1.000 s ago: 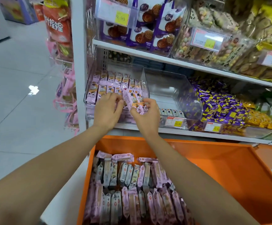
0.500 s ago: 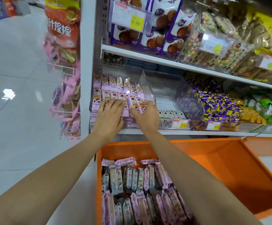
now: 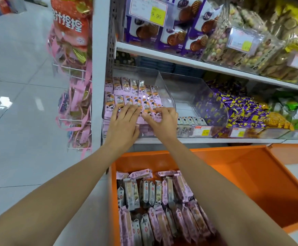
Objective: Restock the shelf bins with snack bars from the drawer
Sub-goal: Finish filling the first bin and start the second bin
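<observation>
- The left hand (image 3: 125, 122) lies flat with straight fingers, pressing on the rows of pink-wrapped snack bars (image 3: 126, 93) in the clear plastic shelf bin (image 3: 164, 91).
- The right hand (image 3: 163, 120) is just beside it, fingers bent with their tips on the same bars; I cannot tell whether it pinches one.
- Below the shelf, the open orange drawer (image 3: 251, 183) holds pink and grey wrapped drawer bars (image 3: 153, 201) along its left side.

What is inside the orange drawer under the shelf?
Pink- and grey-wrapped snack bars fill the left side of the orange drawer; its right side is bare. The right forearm covers some bars, and anything beneath the top layer is hidden.
</observation>
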{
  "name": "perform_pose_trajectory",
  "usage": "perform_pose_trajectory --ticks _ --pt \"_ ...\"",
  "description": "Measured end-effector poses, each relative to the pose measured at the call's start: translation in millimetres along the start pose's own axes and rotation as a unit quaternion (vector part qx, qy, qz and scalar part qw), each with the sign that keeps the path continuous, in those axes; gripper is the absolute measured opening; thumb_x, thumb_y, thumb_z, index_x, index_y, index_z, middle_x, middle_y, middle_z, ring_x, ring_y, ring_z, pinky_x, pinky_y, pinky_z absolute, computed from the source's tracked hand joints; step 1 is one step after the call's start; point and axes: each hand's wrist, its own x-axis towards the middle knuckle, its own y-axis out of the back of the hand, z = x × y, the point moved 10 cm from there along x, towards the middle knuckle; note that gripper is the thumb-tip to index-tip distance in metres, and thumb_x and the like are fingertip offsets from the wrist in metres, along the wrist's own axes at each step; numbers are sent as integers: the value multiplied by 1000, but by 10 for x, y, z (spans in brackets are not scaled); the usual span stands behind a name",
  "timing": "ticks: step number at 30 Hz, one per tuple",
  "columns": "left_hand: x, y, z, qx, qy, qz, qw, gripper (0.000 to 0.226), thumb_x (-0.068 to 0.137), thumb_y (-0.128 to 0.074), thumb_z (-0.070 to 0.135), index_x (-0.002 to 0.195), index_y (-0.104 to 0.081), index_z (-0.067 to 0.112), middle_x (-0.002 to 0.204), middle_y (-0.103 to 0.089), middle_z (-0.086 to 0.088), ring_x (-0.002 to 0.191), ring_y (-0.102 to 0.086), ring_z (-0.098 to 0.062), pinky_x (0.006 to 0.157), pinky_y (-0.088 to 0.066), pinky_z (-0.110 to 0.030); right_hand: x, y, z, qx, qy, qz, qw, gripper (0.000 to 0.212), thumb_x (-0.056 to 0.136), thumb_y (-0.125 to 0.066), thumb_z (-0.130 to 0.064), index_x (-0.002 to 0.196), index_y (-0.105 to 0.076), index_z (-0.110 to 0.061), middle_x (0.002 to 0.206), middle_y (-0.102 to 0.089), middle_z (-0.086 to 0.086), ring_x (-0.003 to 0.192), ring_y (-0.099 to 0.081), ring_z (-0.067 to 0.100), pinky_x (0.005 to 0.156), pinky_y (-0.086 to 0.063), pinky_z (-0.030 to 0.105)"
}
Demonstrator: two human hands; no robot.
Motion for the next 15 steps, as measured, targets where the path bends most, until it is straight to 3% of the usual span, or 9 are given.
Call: perform_pose_trajectory --ticks 2,4,7,9,10,12,15 --pt "-37 36 41 4 -1 25 1000 58 90 -49 22 146 -41 7 151 -42 -9 142 -32 -29 120 -16 -52 -37 52 4 27 22 5 999 55 79 -72 -55 118 -66 -17 117 -47 4 114 -43 20 96 -44 35" --pt "-109 101 153 -15 -12 70 997 54 87 -45 21 139 -48 6 143 -48 -12 135 -39 -30 116 -23 -49 -140 175 -31 51 66 33 996 47 85 -71 -44 122 -62 -18 119 -48 3 111 -43 15 94 -41 24" --pt "-302 124 448 -49 -74 137 987 37 82 -44 20 114 -59 7 115 -57 -14 108 -46 -30 94 -33 -42 -391 325 4 109 122 67 984 27 90 -66 -22 116 -61 -12 108 -53 3 96 -46 -4 81 -36 9" --pt "-444 -67 653 -67 -122 113 984 25 80 -45 18 100 -57 8 100 -58 -12 93 -47 -29 79 -33 -38 -562 270 213 128 106 43 985 16 92 -63 -14 108 -62 -12 97 -56 1 83 -50 -3 72 -37 10" --pt "-513 -221 734 -78 -129 70 986 20 81 -46 18 96 -55 9 96 -57 -11 89 -48 -29 76 -32 -37 -651 206 357 133 85 20 987 13 94 -62 -14 106 -62 -14 94 -57 1 79 -52 0 70 -38 12" --pt "-697 -674 859 -90 -106 -98 985 16 86 -50 19 98 -55 10 100 -56 -9 94 -52 -29 77 -36 -37 -861 40 696 120 32 -37 992 12 94 -61 -13 105 -64 -14 92 -61 -1 78 -56 4 68 -43 17" --pt "-1155 -1282 977 -39 -75 -337 938 26 95 -50 28 114 -56 11 118 -57 -9 112 -51 -27 86 -41 -36 -1254 -307 1287 66 -53 -153 985 11 93 -62 -13 104 -67 -11 86 -66 -4 76 -61 8 70 -51 23"
